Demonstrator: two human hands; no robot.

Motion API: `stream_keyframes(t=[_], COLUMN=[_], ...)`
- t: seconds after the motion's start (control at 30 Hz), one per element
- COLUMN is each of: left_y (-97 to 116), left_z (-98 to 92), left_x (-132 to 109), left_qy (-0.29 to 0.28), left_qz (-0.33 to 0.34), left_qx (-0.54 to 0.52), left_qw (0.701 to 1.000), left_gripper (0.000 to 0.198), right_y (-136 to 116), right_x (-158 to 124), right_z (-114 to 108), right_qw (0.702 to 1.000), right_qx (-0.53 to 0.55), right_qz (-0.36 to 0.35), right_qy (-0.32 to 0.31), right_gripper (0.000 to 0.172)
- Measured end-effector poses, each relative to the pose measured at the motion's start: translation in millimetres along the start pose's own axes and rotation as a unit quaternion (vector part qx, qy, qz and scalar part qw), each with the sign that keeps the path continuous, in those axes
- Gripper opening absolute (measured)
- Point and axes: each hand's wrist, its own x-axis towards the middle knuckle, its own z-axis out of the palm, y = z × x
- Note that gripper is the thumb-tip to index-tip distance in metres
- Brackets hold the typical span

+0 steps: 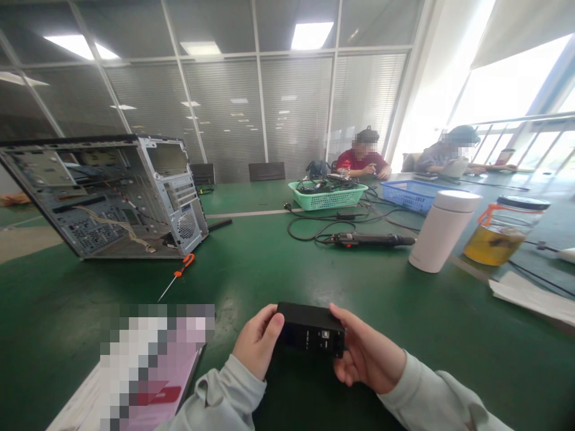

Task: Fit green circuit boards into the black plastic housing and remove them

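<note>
Going left to right, everything placed off the black box, since that's what's being handled.

Far off to the box's upper left, a computer case is tipped on the counter with its side open and loose cables showing. Between case and box lies an orange-handled screwdriver, with nobody touching it. Just left of the box is a blurred-out booklet.

Progress-wise, my read is that the case is already opened up. The box is out in the hands, well apart from the case and seemingly lifted just off the counter at the near edge (hard to be sure).

The left hand comes in from below, fingers curled around the box's left end and thumb pressed on the near face. The right hand mirrors it, thumb on the top edge and fingers wrapped behind the right end. Both are pinching it, with its port side turned toward the camera.

Beyond the box to the right are a green basket, a black power tool with tangled cords and a blue basket. Further right stand a white cylinder and a jar of yellowish liquid. Two other people sit at the far end, busy with their own stuff.
</note>
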Motion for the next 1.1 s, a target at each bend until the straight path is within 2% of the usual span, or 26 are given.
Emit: stream_keyframes(t=[0.03, 0.1, 0.17, 0.2, 0.3, 0.37, 0.53, 0.73, 0.97, 1.1], left_y=[0.4, 1.3, 3.4, 5.0, 10.2, 12.3, 12.3, 8.7, 2.2, 5.9], left_z=[0.6, 2.7, 5.4, 6.5, 8.1, 7.8, 7.2, 9.0, 5.0, 6.5], left_x=[-0.3, -2.5, -6.1, -7.9, -11.1, -11.2, -9.7, -7.8, -2.6, -2.3], left_qy=[-0.014, -0.038, -0.048, -0.054, -0.066, -0.059, -0.033, -0.027, -0.093, -0.104], left_qz=[0.008, 0.025, 0.061, 0.084, 0.132, 0.134, 0.084, 0.025, -0.007, -0.054], left_qx=[-0.008, -0.005, 0.035, 0.062, 0.115, 0.115, 0.070, -0.009, -0.078, -0.079], left_qw=[1.000, 0.999, 0.996, 0.993, 0.982, 0.983, 0.993, 0.999, 0.993, 0.990], left_gripper=[0.042, 0.042, 0.046, 0.048, 0.043, 0.038, 0.026, 0.023, 0.024, 0.027], right_y=[0.6, 3.1, 6.9, 8.9, 13.5, 14.6, 13.2, 13.3, 9.8, 6.9], right_x=[-0.6, -0.8, 0.6, 2.0, 7.7, 11.2, 13.1, 11.8, 8.3, 6.3], right_z=[-0.4, -2.1, -5.0, -6.8, -12.6, -15.9, -20.0, -17.4, -11.0, -7.6], right_qw=[0.999, 0.989, 0.965, 0.950, 0.905, 0.887, 0.886, 0.884, 0.900, 0.914], right_qx=[-0.019, -0.060, -0.104, -0.131, -0.211, -0.239, -0.272, -0.285, -0.280, -0.290], right_qz=[-0.038, -0.135, -0.237, -0.280, -0.364, -0.391, -0.375, -0.369, -0.331, -0.263], right_qy=[0.011, 0.023, 0.040, 0.052, 0.071, 0.059, 0.027, 0.046, 0.053, 0.107], right_gripper=[0.039, 0.058, 0.076, 0.079, 0.072, 0.065, 0.051, 0.057, 0.065, 0.070])
